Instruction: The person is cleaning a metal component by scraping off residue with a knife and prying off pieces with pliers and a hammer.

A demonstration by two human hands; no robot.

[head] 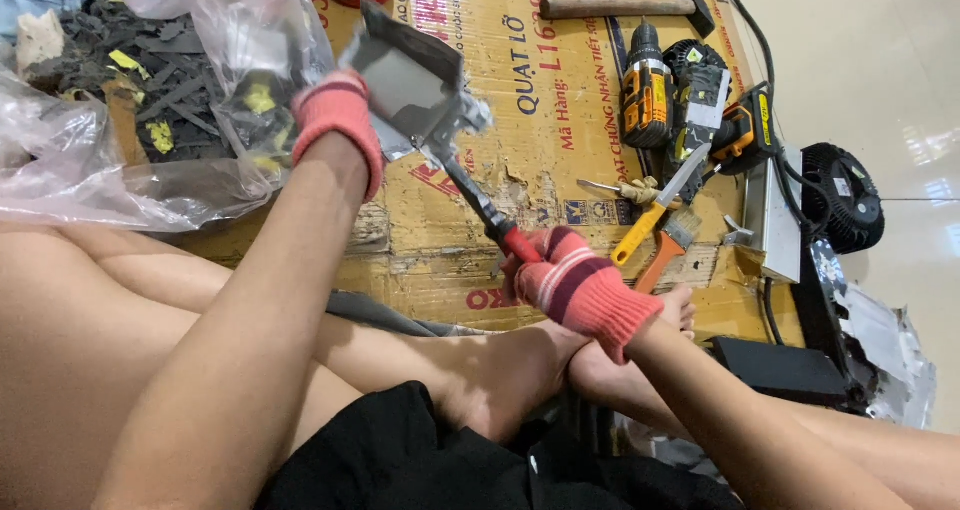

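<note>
Floor job on flattened cardboard, both gloves busy

You're sitting on the pale tile floor (850, 30) with a flattened cardboard box (560, 100) as your work mat; its right edge is crowded with a hammer (620, 7), cordless drills (690, 95), a yellow-handled scraper (655, 210) and a paintbrush (672, 240), and a plastic bag of dark scraps (150, 100) fills the left, so the only bare room is the strip in the middle; your left hand (340, 120) is up high, pink glove wrapped around a grey metal bracket (410, 85); your right hand (580, 285) sits lower, fingers closed tight on the red handle of a screwdriver (480, 205) whose tip meets the bracket's underside.
</note>
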